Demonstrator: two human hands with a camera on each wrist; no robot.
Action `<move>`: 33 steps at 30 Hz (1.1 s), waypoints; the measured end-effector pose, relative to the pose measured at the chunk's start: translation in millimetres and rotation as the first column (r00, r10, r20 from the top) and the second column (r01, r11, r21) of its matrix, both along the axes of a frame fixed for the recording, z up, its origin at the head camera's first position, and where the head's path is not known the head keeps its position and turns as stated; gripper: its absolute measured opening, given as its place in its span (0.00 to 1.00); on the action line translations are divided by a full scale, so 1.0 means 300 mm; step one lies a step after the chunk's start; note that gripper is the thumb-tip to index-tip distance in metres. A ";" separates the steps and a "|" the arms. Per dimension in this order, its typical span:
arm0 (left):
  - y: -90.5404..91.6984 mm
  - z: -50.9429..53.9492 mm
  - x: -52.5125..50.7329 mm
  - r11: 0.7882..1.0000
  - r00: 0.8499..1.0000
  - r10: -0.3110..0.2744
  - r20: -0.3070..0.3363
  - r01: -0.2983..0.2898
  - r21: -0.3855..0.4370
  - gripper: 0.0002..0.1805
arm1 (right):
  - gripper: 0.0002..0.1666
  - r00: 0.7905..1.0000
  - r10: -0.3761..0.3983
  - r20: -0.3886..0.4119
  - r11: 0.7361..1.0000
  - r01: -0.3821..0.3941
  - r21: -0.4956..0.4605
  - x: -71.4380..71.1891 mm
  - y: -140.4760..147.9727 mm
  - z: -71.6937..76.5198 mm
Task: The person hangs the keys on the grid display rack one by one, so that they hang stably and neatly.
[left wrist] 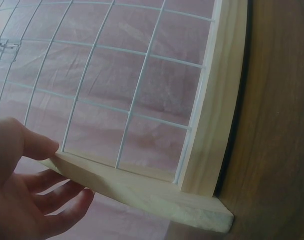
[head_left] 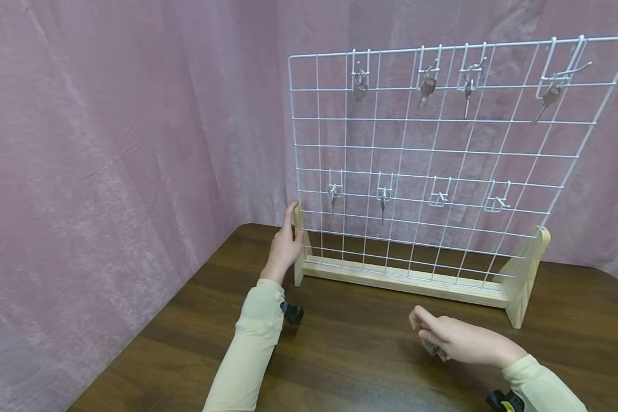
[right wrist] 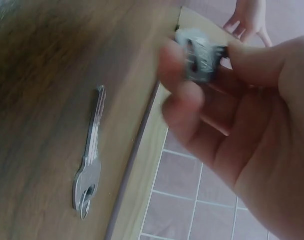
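My left hand (head_left: pixel 284 249) holds the wooden upright (left wrist: pixel 127 192) at the left end of a stand, thumb on one side and fingers on the other. Above the table, my right hand (head_left: pixel 458 337) pinches a silver key (right wrist: pixel 199 55), blurred and partly covered by the fingers. Another silver key (right wrist: pixel 89 155) with a small ring lies on the table below that hand. The stand carries a white wire grid (head_left: pixel 401 149). Keys hang from its upper hooks, one being the key (head_left: pixel 550 97) at far right. Two lower hooks carry keys (head_left: pixel 334 197) (head_left: pixel 383 200).
On the lower row, two hooks (head_left: pixel 439 198) (head_left: pixel 496 203) at the right bear no key. The stand's right wooden upright (head_left: pixel 527 274) rises beyond my right hand. Pink curtains (head_left: pixel 134 143) hang behind the brown wooden table (head_left: pixel 350 343).
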State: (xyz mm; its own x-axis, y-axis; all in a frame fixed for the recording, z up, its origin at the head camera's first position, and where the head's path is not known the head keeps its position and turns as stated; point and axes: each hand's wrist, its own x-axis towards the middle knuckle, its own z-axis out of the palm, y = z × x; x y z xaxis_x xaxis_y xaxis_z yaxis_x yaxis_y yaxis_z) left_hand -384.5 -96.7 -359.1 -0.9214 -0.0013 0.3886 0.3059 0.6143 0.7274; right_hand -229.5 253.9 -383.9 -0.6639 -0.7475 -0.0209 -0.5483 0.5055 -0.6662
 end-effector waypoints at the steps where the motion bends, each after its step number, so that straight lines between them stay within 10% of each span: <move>1: 0.000 0.000 0.000 1.000 1.000 0.000 -0.001 0.000 -0.001 0.39 | 0.04 1.000 -0.017 -0.014 1.000 0.017 -0.005 -0.001 0.000 0.003; 6: 0.001 0.000 -0.002 1.000 1.000 -0.009 -0.008 0.009 0.007 0.39 | 0.13 0.975 -0.037 -0.221 0.999 0.028 -0.044 -0.011 0.011 0.021; 14: -0.002 -0.004 -0.002 1.000 1.000 -0.008 -0.014 0.008 0.009 0.39 | 0.25 0.817 -0.112 -0.566 0.992 0.059 -0.111 -0.036 0.054 0.054; 20: -0.001 -0.006 -0.007 1.000 1.000 -0.001 -0.005 0.001 0.004 0.40 | 0.26 0.737 -0.182 -0.651 0.982 0.100 -0.161 -0.048 0.073 0.130; 33: 0.000 -0.004 -0.009 1.000 1.000 -0.008 0.004 0.008 0.019 0.39 | 0.19 0.491 -0.314 -0.813 0.949 0.187 -0.254 -0.111 0.051 0.402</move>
State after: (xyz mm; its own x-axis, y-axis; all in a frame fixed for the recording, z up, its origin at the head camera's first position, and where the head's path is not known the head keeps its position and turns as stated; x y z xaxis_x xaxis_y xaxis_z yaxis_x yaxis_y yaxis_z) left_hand -387.3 -96.6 -360.4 -0.9229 -0.0011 0.3850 0.3082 0.5974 0.7404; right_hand -262.7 269.2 -263.4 -0.4833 -0.5002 0.7185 -0.7417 0.6699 -0.0325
